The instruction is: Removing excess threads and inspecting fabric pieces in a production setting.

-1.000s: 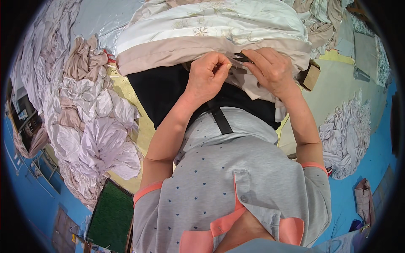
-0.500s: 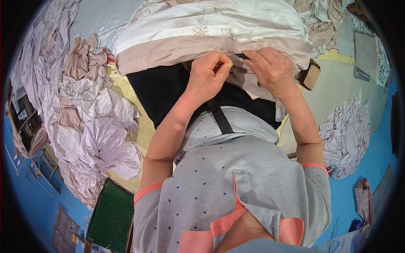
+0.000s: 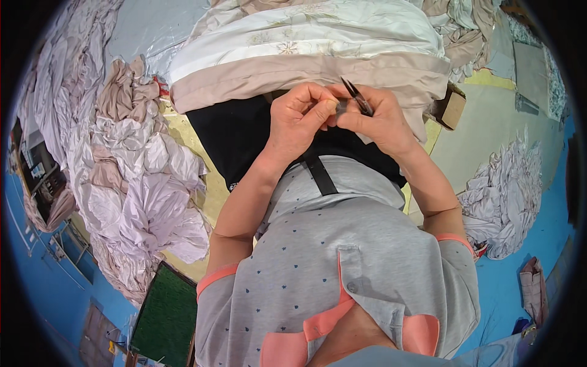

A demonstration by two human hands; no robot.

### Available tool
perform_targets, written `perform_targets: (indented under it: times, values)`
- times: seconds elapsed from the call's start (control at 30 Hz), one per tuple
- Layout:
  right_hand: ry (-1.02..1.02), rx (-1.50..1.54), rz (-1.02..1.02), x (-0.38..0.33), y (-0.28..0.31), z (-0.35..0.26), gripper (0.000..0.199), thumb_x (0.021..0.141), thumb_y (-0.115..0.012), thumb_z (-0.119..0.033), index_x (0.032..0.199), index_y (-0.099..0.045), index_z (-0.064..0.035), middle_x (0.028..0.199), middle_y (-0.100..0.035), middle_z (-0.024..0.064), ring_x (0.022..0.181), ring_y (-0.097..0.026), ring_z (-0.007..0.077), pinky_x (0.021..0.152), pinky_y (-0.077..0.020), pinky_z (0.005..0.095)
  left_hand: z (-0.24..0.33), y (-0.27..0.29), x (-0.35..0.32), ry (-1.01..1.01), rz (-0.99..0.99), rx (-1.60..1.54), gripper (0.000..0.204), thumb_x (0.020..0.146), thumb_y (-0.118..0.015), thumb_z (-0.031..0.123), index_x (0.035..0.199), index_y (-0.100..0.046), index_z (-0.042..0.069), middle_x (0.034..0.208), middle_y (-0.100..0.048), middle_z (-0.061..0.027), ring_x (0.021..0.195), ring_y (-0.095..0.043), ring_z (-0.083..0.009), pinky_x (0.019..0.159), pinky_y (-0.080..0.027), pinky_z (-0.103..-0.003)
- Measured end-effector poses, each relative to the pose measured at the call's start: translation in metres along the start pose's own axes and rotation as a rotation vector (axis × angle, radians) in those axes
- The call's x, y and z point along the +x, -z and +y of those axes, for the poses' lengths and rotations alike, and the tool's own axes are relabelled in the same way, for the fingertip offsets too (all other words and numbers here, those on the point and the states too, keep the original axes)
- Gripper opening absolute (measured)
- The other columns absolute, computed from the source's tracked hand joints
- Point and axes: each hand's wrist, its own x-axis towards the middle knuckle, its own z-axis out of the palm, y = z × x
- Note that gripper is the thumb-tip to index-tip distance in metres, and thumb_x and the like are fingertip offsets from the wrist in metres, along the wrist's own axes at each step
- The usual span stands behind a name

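Observation:
My left hand [image 3: 298, 117] and my right hand [image 3: 374, 120] meet over the near edge of a folded beige and cream fabric stack [image 3: 306, 58]. The right hand grips small dark thread snips [image 3: 357, 97], blades pointing up and away. The left hand's fingers pinch something small beside the snips; what it is stays hidden between the fingers. A black cloth [image 3: 238, 137] lies under both hands, in front of my grey dotted shirt.
A pile of crumpled pale lilac and beige fabric [image 3: 128, 177] lies at the left. Another pale heap [image 3: 507, 196] sits at the right on the blue floor. A small cardboard box [image 3: 451, 107] stands by the stack's right end. A green mat [image 3: 165, 312] lies at lower left.
Both hands have drawn closer together, and the snips have tipped from lying flat to pointing up.

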Motion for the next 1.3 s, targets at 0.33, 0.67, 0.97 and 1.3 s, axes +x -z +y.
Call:
perform_targets:
  times: [0.33, 0.67, 0.97, 1.3]
  values:
    - [0.23, -0.344, 0.28, -0.013, -0.002, 0.011, 0.01, 0.086, -0.065, -0.005, 0.092, -0.064, 0.0023, 0.074, -0.064, 0.0009, 0.061, -0.052, 0.0042, 0.054, -0.0415, 0.0183, -0.01, -0.017, -0.018, -0.11, 0.018, -0.037, 0.019, 0.092, -0.055, 0.001, 0.111, -0.058, -0.001, 0.095, -0.065, -0.0075, 0.078, -0.064, -0.011, 0.066, -0.053, -0.023]
    - [0.518, -0.144, 0.922, -0.119, 0.216, 0.021, 0.018, 0.088, -0.056, 0.002, 0.105, -0.063, 0.0045, 0.098, -0.064, 0.0064, 0.069, -0.05, 0.0046, 0.053, -0.0345, 0.0161, -0.013, 0.002, -0.012, 0.117, 0.043, 0.053, 0.018, 0.09, -0.059, 0.005, 0.107, -0.06, 0.0, 0.089, -0.063, -0.0037, 0.076, -0.061, -0.0079, 0.066, -0.051, -0.022]
    - [0.002, -0.541, 1.217, -0.2, 0.458, 0.137, 0.028, 0.088, -0.066, -0.018, 0.111, -0.067, -0.0009, 0.098, -0.067, 0.0021, 0.085, -0.058, 0.0047, 0.065, -0.0429, 0.016, -0.011, 0.015, -0.012, -0.053, 0.057, 0.383, 0.015, 0.088, -0.062, 0.004, 0.103, -0.063, 0.0, 0.086, -0.066, -0.0035, 0.074, -0.059, -0.006, 0.065, -0.049, -0.021]
    - [-0.376, -0.823, 1.14, -0.169, 0.38, 0.1, 0.053, 0.085, -0.068, -0.04, 0.114, -0.063, 0.0042, 0.063, -0.05, -0.0028, 0.056, -0.04, 0.0072, 0.051, -0.0329, 0.0244, 0.015, 0.029, 0.016, -0.421, 0.206, 0.814, 0.025, 0.076, -0.067, -0.001, 0.1, -0.061, 0.001, 0.098, -0.06, -0.013, 0.079, -0.06, -0.0276, 0.067, -0.051, -0.033]
